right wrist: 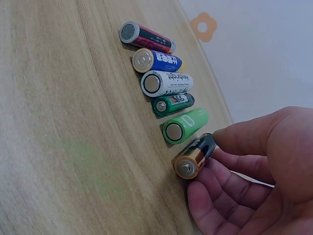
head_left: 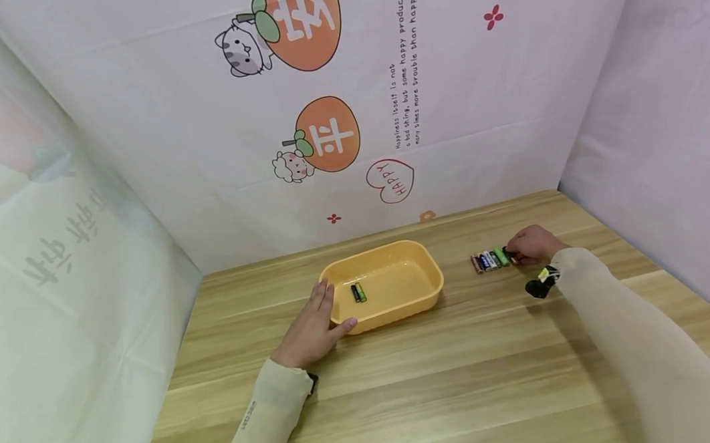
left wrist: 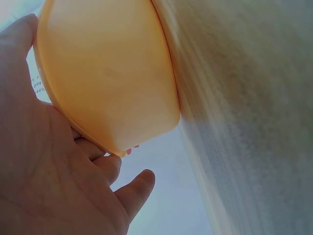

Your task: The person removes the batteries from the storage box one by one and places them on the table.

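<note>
My left hand (head_left: 309, 327) rests at the left corner of a yellow plastic tray (head_left: 396, 313), fingers along the left rim and thumb at the front. The left wrist view shows the hand against the tray's outside wall (left wrist: 107, 73). My right hand (head_left: 533, 244) pinches a black-and-copper battery (right wrist: 193, 156) at the right end of a row. Beside it lie a light green battery (right wrist: 186, 126), a dark green one (right wrist: 172, 104), a white one (right wrist: 167, 83), a blue one (right wrist: 159, 60) and a red one (right wrist: 147, 37). Two batteries (head_left: 359, 293) lie side by side inside the tray.
A wooden table (head_left: 436, 384) carries everything. Behind it hangs a white printed cloth (head_left: 461, 169), with more cloth at the left (head_left: 95, 315) and right (head_left: 648, 186). The battery row lies to the right of the tray.
</note>
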`<state>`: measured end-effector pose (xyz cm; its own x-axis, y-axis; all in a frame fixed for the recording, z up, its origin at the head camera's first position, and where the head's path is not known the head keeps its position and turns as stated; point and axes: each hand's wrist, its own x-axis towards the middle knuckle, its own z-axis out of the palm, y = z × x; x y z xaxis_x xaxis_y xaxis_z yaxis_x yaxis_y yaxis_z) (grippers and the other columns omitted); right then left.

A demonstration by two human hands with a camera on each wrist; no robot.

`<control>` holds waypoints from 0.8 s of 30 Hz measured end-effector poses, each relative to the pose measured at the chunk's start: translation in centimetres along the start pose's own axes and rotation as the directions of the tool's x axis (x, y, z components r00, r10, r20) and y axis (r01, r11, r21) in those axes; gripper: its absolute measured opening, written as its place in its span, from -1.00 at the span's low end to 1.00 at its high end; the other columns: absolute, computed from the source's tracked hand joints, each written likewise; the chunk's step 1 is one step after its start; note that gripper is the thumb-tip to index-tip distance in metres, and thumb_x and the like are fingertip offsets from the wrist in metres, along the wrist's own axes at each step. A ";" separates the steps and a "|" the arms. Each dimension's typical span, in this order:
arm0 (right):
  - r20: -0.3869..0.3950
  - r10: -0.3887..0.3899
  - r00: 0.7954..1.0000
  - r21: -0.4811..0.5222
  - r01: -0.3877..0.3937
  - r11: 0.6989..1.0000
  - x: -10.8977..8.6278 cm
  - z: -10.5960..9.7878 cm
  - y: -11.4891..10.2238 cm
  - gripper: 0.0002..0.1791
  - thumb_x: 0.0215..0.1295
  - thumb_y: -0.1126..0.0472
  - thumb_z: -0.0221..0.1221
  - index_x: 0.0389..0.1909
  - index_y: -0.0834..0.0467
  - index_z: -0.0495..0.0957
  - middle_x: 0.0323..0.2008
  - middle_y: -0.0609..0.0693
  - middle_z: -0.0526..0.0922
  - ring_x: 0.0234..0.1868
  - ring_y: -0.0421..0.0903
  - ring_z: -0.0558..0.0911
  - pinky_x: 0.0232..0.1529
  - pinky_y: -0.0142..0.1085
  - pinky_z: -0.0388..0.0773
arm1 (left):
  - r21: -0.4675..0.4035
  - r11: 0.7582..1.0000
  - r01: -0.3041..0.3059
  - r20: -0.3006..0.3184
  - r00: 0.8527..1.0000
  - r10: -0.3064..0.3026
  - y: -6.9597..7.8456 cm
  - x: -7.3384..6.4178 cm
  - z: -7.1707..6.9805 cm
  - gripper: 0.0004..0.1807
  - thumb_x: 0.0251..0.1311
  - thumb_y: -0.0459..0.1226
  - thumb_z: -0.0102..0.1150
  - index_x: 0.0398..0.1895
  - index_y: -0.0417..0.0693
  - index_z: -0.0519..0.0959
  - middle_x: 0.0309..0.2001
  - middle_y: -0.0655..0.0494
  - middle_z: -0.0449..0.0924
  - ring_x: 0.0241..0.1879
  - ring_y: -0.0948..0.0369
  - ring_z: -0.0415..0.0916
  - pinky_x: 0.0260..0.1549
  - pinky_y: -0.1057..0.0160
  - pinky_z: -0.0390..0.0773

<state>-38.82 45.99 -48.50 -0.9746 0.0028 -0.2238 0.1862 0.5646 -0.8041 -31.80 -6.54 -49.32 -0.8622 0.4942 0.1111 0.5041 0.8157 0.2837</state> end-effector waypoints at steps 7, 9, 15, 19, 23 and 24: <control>0.003 0.008 1.000 0.009 -0.008 1.000 -0.2 -0.1 -0.2 -0.58 0.32 0.32 0.08 0.03 0.62 0.41 -0.38 0.14 0.63 -0.42 -0.13 0.61 -0.34 -0.23 0.65 | -0.006 1.000 0.001 0.005 1.000 0.000 0.1 -0.1 0.1 0.08 0.26 0.41 -0.29 0.53 -0.19 -0.18 0.55 -0.06 -0.35 0.51 0.11 -0.41 0.39 0.12 -0.11; 0.005 0.011 1.000 0.014 -0.011 1.000 -0.3 -0.2 -0.2 -0.57 0.32 0.32 0.08 0.03 0.62 0.41 -0.38 0.15 0.63 -0.41 -0.12 0.61 -0.33 -0.21 0.65 | -0.012 1.000 -0.002 0.003 1.000 0.002 0.1 0.0 0.1 0.07 0.27 0.41 -0.28 0.53 -0.20 -0.18 0.55 -0.06 -0.35 0.51 0.11 -0.41 0.39 0.12 -0.11; 0.020 0.018 1.000 0.045 -0.019 0.999 -0.5 -0.4 -0.2 -0.55 0.31 0.33 0.08 0.07 0.62 0.37 -0.35 0.16 0.64 -0.38 -0.10 0.63 -0.28 -0.19 0.66 | -0.007 1.000 0.000 0.006 1.000 0.000 0.0 -0.1 0.3 0.10 0.24 0.44 -0.34 0.53 -0.20 -0.18 0.55 -0.06 -0.35 0.51 0.10 -0.41 0.39 0.11 -0.11; 0.027 0.010 1.000 0.022 -0.010 1.000 -0.7 -0.7 -0.3 -0.58 0.32 0.32 0.06 0.03 0.61 0.40 -0.40 0.14 0.63 -0.39 -0.09 0.62 -0.30 -0.17 0.65 | -0.010 1.000 0.000 0.006 1.000 0.000 -0.1 -0.1 0.3 0.10 0.24 0.44 -0.34 0.54 -0.19 -0.18 0.55 -0.06 -0.35 0.50 0.11 -0.41 0.39 0.12 -0.11; 0.020 -0.020 1.000 -0.064 0.021 0.998 -0.7 -1.1 -0.5 -0.72 0.33 0.28 0.04 -0.22 0.50 0.50 -0.53 0.06 0.55 -0.50 -0.10 0.55 -0.40 -0.21 0.60 | -0.012 1.000 0.001 0.001 1.000 -0.001 -0.1 0.0 0.1 0.10 0.24 0.44 -0.33 0.53 -0.19 -0.18 0.55 -0.05 -0.35 0.50 0.14 -0.43 0.39 0.13 -0.12; 0.017 -0.032 0.999 -0.090 0.033 0.995 -0.8 -1.2 -0.7 -0.74 0.34 0.27 0.04 -0.28 0.45 0.51 -0.56 0.04 0.52 -0.53 -0.10 0.52 -0.43 -0.22 0.56 | -0.011 1.000 0.000 0.000 1.000 0.000 -0.2 0.1 0.1 0.10 0.24 0.44 -0.33 0.53 -0.19 -0.17 0.55 -0.05 -0.35 0.50 0.14 -0.44 0.39 0.13 -0.12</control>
<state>-38.33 46.60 -47.15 -0.9778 -0.0293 -0.2077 0.1421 0.6360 -0.7585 -31.94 -6.59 -49.48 -0.8623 0.4940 0.1113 0.5034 0.8125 0.2941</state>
